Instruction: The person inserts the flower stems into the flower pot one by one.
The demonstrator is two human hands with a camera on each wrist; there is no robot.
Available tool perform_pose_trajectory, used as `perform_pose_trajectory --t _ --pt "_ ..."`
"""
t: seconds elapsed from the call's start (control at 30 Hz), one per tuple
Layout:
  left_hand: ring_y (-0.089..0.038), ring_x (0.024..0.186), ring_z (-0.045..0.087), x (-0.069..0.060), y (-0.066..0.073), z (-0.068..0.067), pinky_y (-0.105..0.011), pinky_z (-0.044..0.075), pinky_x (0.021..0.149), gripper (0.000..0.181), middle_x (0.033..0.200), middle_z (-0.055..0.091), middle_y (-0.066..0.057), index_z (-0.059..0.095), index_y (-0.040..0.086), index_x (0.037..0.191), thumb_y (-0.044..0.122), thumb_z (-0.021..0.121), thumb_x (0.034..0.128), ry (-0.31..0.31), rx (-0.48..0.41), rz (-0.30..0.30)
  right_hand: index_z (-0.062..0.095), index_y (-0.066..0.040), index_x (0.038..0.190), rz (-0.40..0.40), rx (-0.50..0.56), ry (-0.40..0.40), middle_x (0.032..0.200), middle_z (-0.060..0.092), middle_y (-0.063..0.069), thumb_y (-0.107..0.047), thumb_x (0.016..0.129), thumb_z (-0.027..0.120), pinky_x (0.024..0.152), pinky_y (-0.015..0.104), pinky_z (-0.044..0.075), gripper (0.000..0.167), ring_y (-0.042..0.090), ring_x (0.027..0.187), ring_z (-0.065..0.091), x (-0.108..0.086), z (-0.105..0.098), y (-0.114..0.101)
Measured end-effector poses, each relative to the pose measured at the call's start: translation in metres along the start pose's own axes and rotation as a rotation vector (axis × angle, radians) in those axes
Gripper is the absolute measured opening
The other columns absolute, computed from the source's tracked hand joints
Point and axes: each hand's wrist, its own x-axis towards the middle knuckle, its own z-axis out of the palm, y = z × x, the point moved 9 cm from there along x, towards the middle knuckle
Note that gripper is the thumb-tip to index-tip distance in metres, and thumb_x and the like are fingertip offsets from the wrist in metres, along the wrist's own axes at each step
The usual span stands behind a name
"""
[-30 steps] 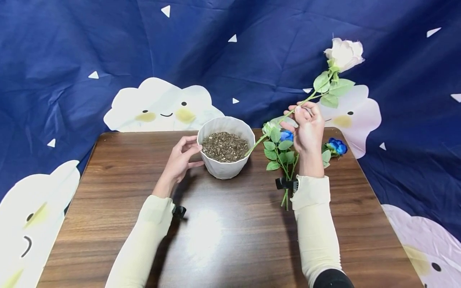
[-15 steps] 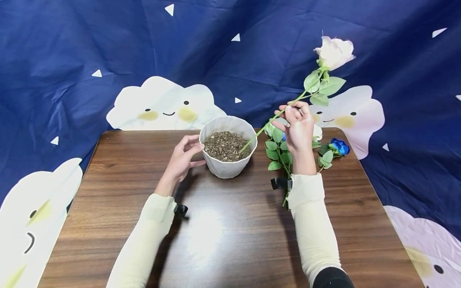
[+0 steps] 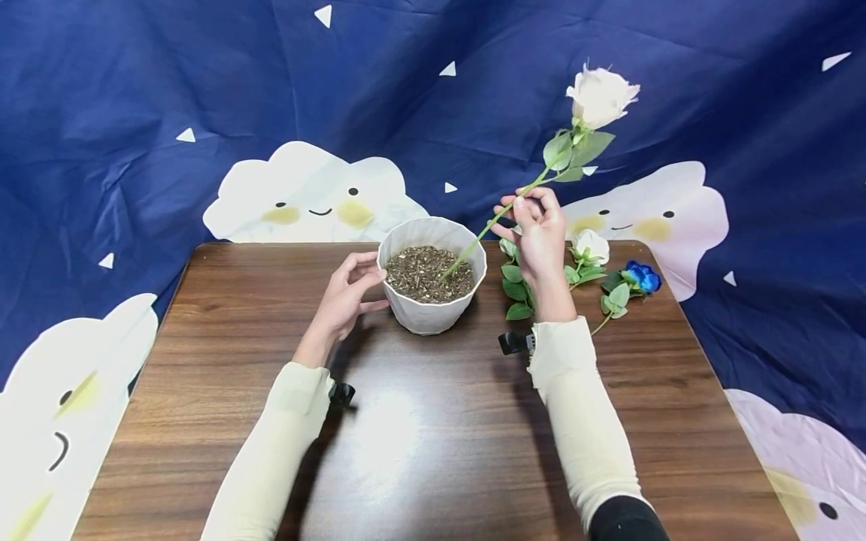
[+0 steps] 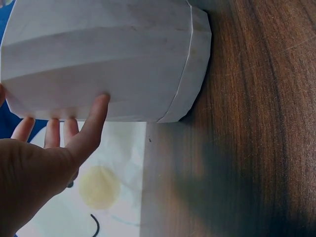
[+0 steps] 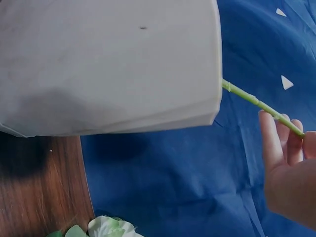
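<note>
A white flowerpot [image 3: 433,319] filled with dark soil [image 3: 422,272] stands near the table's back edge. My left hand [image 3: 343,297] rests its spread fingers against the pot's left side, and the left wrist view shows the fingertips [image 4: 102,98] touching the wall. My right hand [image 3: 540,237] pinches the green stem of a white rose [image 3: 601,98] between thumb and fingers. The rose leans up to the right, its stem's lower end at the soil inside the pot. In the right wrist view the stem [image 5: 252,98] passes over the pot's rim into it.
Right of the pot, partly behind my right hand, lie several flowers: leafy stems [image 3: 517,291], another white rose [image 3: 591,246] and a blue rose [image 3: 641,278]. Behind the wooden table [image 3: 257,285] hangs a dark blue cloth [image 3: 203,68] with smiling clouds.
My right hand has moved left with the white rose, its stem end going from the pot's right rim further in over the soil. The left hand stays at the pot.
</note>
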Motion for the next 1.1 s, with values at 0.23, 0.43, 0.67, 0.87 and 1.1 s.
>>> perform_pose_trajectory --t 0.23,0.43,0.67,0.87,1.1 --pt "-0.019 0.106 0.056 0.001 -0.001 0.000 -0.056 0.060 0.088 0.047 0.118 0.052 -0.009 0.048 0.001 0.142 0.007 0.063 0.0970 0.004 0.008 0.007 0.058 -0.005 0.105 -0.032 -0.058 -0.026 0.096 0.068 0.012 0.000 0.103 0.052 0.072 0.033 0.064 0.009 0.025 0.088 0.067 0.005 0.013 0.007" --pt "-0.022 0.107 0.055 0.001 -0.001 0.000 -0.056 0.060 0.087 0.047 0.118 0.051 -0.009 0.048 0.001 0.141 0.006 0.063 0.0968 0.009 0.008 0.006 0.057 0.001 0.110 -0.025 -0.095 -0.048 0.094 0.069 0.008 -0.001 0.104 0.053 0.073 0.033 0.064 0.008 0.029 0.091 0.068 0.009 0.025 0.014" --pt "-0.021 0.106 0.056 0.001 -0.001 0.000 -0.054 0.061 0.086 0.048 0.120 0.049 -0.010 0.048 0.001 0.142 0.007 0.063 0.0970 0.010 0.006 0.001 0.052 0.008 0.120 0.028 -0.181 -0.102 0.097 0.068 0.009 -0.005 0.105 0.051 0.075 0.032 0.063 0.019 0.025 0.093 0.068 0.012 0.039 0.027" --pt "-0.021 0.106 0.057 0.001 -0.001 -0.001 -0.055 0.060 0.087 0.048 0.123 0.048 -0.013 0.048 0.001 0.141 0.006 0.064 0.0966 0.008 -0.001 0.006 0.054 0.003 0.118 0.093 -0.178 -0.158 0.096 0.067 0.010 -0.007 0.105 0.051 0.074 0.031 0.062 0.016 0.030 0.094 0.066 0.016 0.050 0.037" --pt "-0.021 0.107 0.057 0.001 -0.001 0.000 -0.057 0.059 0.089 0.047 0.122 0.050 -0.011 0.048 0.001 0.141 0.006 0.064 0.0967 0.008 -0.003 0.001 0.060 -0.002 0.116 0.184 -0.166 -0.193 0.095 0.064 0.010 -0.008 0.106 0.051 0.071 0.027 0.061 0.015 0.021 0.089 0.066 0.017 0.058 0.049"
